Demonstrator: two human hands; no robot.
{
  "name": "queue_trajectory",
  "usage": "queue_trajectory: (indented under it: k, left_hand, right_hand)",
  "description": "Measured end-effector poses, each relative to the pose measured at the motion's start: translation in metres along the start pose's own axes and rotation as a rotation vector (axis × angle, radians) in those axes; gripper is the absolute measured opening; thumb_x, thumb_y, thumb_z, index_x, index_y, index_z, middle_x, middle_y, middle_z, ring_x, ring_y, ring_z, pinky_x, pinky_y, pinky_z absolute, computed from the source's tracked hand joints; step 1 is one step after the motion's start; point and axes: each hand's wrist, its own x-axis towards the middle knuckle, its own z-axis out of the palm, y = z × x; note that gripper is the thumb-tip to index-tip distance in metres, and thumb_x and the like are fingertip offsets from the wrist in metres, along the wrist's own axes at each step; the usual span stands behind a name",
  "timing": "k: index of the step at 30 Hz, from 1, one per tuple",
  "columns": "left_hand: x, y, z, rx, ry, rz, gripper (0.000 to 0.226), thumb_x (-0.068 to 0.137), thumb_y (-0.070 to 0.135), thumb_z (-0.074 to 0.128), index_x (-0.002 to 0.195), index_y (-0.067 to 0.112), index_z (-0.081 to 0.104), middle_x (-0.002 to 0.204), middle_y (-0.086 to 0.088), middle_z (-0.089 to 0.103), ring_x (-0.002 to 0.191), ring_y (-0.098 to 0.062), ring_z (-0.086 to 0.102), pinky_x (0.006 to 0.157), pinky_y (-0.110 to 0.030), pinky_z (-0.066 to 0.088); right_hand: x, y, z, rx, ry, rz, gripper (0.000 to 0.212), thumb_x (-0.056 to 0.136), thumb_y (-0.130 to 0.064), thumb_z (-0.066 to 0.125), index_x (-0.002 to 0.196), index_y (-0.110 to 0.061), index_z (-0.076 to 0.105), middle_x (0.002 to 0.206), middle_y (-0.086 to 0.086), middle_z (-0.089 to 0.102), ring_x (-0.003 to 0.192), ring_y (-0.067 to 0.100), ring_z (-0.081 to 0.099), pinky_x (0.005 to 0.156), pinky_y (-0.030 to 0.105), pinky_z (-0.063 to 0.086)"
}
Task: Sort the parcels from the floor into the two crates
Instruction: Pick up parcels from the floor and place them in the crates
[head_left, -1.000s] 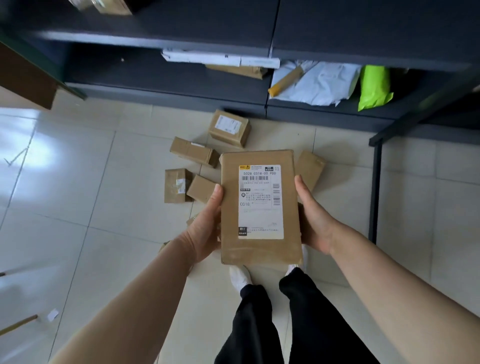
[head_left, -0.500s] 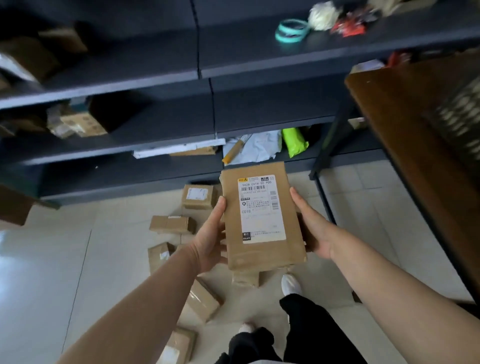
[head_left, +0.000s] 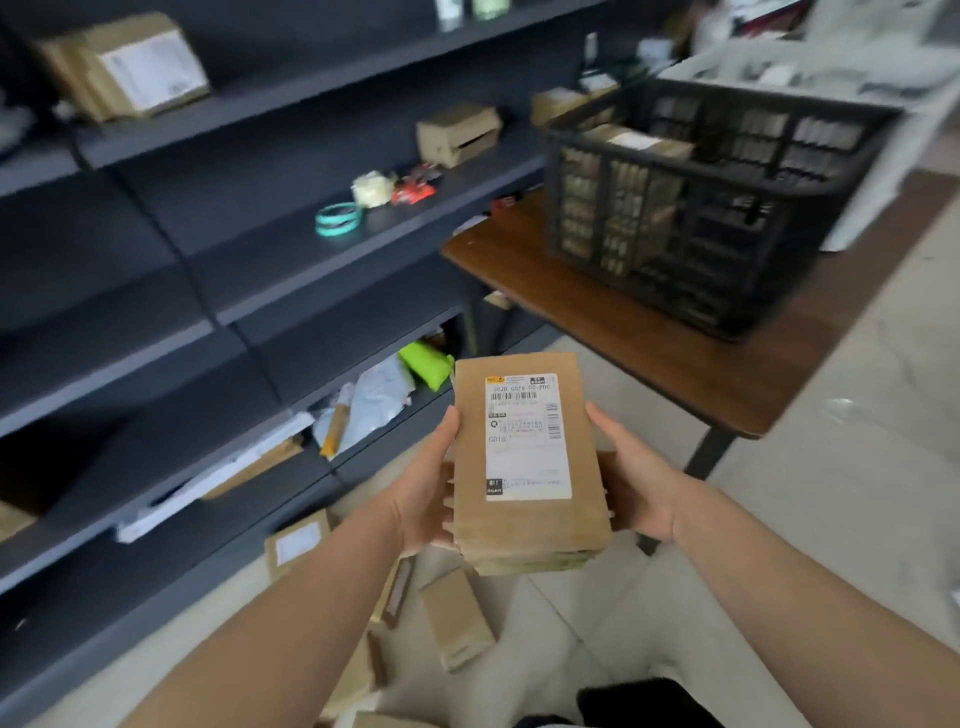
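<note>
I hold a flat brown cardboard parcel (head_left: 524, 525) with a white shipping label facing up, in the lower middle of the view. My left hand (head_left: 428, 488) grips its left edge and my right hand (head_left: 636, 486) its right edge. A black plastic crate (head_left: 701, 208) with brown parcels inside stands on a brown table (head_left: 649, 332) at the upper right, well beyond the parcel. Several more brown parcels (head_left: 457, 618) lie on the tiled floor below my hands. Only one crate is in view.
Dark grey shelving (head_left: 234, 270) fills the left, holding boxes (head_left: 124, 67), tape rolls (head_left: 337, 218), white mailers and a green bag (head_left: 426, 364). A black table leg (head_left: 706, 452) stands just right of my right hand. Pale floor (head_left: 857, 467) spreads to the right.
The view has swung up and to the right; the table and crate have come into sight. The parcel stays held in both hands, raised away from the floor pile.
</note>
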Motion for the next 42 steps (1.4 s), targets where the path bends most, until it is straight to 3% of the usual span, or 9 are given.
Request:
queue_trajectory:
  k: [4,7,10,12,16,22,27,35,42]
  left_hand:
    - [0.009,0.013,0.064,0.174,-0.104,-0.029,0.123,0.045,0.103,0.050,0.133,0.018,0.063,0.134,-0.008,0.059,0.119,-0.026,0.046,0.110,-0.059,0.035]
    - [0.015,0.017,0.117,0.289,-0.145,-0.026,0.121,0.043,0.103,0.051,0.128,0.018,0.066,0.132,-0.006,0.064,0.121,-0.030,0.056,0.108,-0.060,0.037]
    - [0.022,0.020,0.175,0.361,-0.158,-0.008,0.115,0.043,0.101,0.053,0.124,0.021,0.070,0.128,-0.010,0.068,0.122,-0.038,0.059,0.108,-0.063,0.037]
    - [0.026,0.019,0.215,0.404,-0.164,-0.012,0.117,0.040,0.102,0.053,0.122,0.021,0.071,0.127,-0.011,0.068,0.122,-0.038,0.060,0.108,-0.063,0.038]
    - [0.030,0.016,0.296,0.465,-0.178,-0.014,0.114,0.048,0.103,0.045,0.118,0.018,0.073,0.121,-0.014,0.071,0.117,-0.038,0.063,0.106,-0.060,0.041]
    - [0.037,0.018,0.404,0.473,-0.188,0.004,0.105,0.050,0.101,0.048,0.117,0.024,0.073,0.122,-0.015,0.071,0.116,-0.040,0.063,0.102,-0.061,0.045]
    - [0.050,0.042,0.472,0.528,-0.232,0.009,0.097,0.060,0.101,0.032,0.097,0.025,0.081,0.114,-0.013,0.074,0.113,-0.038,0.064,0.098,-0.057,0.048]
    - [0.106,0.125,0.543,0.552,-0.294,0.105,0.101,0.059,0.101,0.033,0.121,0.030,0.069,0.121,-0.009,0.071,0.115,-0.035,0.062,0.095,-0.058,0.049]
    - [0.149,0.224,0.608,0.617,-0.322,0.213,0.102,0.059,0.100,0.032,0.124,0.029,0.066,0.123,-0.010,0.069,0.116,-0.036,0.061,0.100,-0.064,0.044]
  right_hand:
    - [-0.036,0.020,-0.048,0.131,0.151,-0.013,0.125,0.038,-0.098,0.055,0.133,-0.017,0.061,0.132,0.018,0.060,0.119,0.037,0.059,0.087,0.031,0.047]
    - [-0.067,0.033,-0.084,0.248,0.233,-0.050,0.107,0.035,-0.100,0.055,0.113,-0.027,0.059,0.101,0.015,0.060,0.077,0.025,0.053,0.073,0.026,0.040]
    - [-0.102,0.047,-0.124,0.249,0.350,-0.058,0.120,0.049,-0.100,0.044,0.135,-0.016,0.057,0.139,0.021,0.053,0.116,0.036,0.059,0.098,0.039,0.046]
    - [-0.128,0.055,-0.150,0.260,0.400,-0.081,0.111,0.060,-0.095,0.038,0.133,-0.015,0.059,0.138,0.018,0.054,0.129,0.040,0.049,0.084,0.038,0.052]
    - [-0.178,0.070,-0.207,0.295,0.432,-0.129,0.088,0.075,-0.087,0.033,0.119,-0.020,0.068,0.117,0.010,0.069,0.099,0.026,0.064,0.074,0.035,0.049]
    - [-0.229,0.076,-0.290,0.327,0.478,-0.151,0.091,0.071,-0.091,0.033,0.118,-0.021,0.069,0.116,0.008,0.070,0.104,0.026,0.064,0.077,0.036,0.049]
    - [-0.242,0.056,-0.351,0.340,0.547,-0.188,0.095,0.066,-0.095,0.031,0.115,-0.024,0.071,0.111,0.004,0.073,0.105,0.024,0.065,0.071,0.035,0.048]
    - [-0.219,-0.015,-0.446,0.346,0.606,-0.299,0.102,0.048,-0.099,0.042,0.113,-0.025,0.073,0.114,0.004,0.073,0.114,0.027,0.064,0.095,0.040,0.049]
    - [-0.210,-0.100,-0.518,0.347,0.627,-0.417,0.093,0.060,-0.095,0.041,0.114,-0.026,0.072,0.114,0.002,0.073,0.114,0.026,0.063,0.102,0.043,0.045]
